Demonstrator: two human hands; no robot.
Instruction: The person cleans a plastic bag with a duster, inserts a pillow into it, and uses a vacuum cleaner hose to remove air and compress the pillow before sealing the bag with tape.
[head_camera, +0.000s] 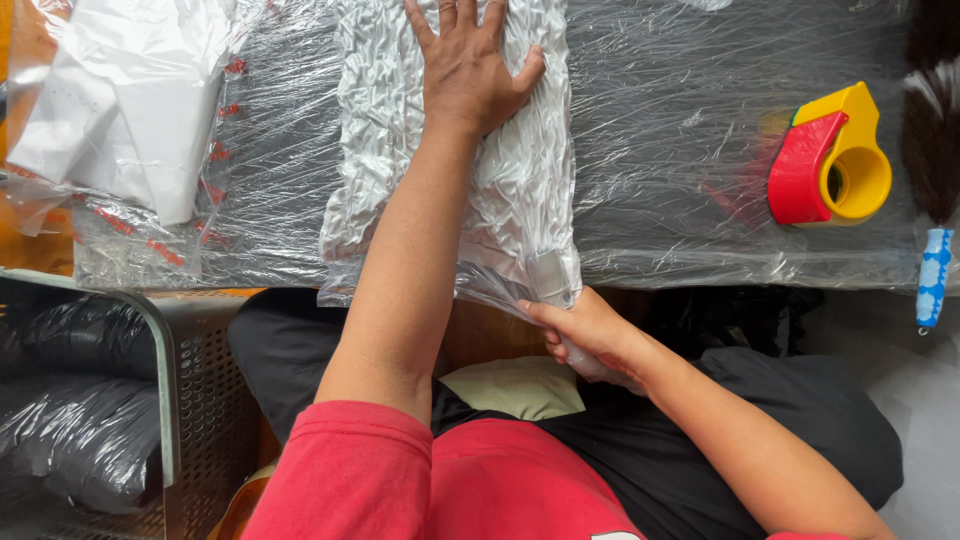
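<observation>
1. The left hand (468, 68) lies flat, palm down and fingers spread, on the far part of a clear plastic pouch (520, 190) packed with crumpled white cloth; its grip is fully open and closes on nothing, it only presses on the pouch.
2. The right hand (585, 335) is at about 5 o'clock from the left hand, at the near edge of the bench (680, 200). Its grip is closed, thumb and fingers pinching the loose near end of the pouch, which hangs just over the bench edge.
3. The pouch lies lengthwise from 12 o'clock to 6 o'clock in the middle of the bench, its surface wrinkled and tight around the cloth.
4. The bench is dark and covered with wrinkled clear film.
5. At 9 o'clock from the pouch, near it but apart, lies a heap of clear bags (130, 110) holding white folded material, with small red marks along their edges.
6. At 3 o'clock from the pouch, well apart, stands a red and yellow tape dispenser (830, 155).
7. Just beyond the dispenser, at the right edge of the bench, lies a dark bristled brush (932, 150) with a blue and white handle pointing towards 6 o'clock.
8. At 8 o'clock, below the bench edge, stands a perforated grey basket (205, 380) holding dark bundles in plastic.
9. The person wears a red shirt and dark trousers.
</observation>
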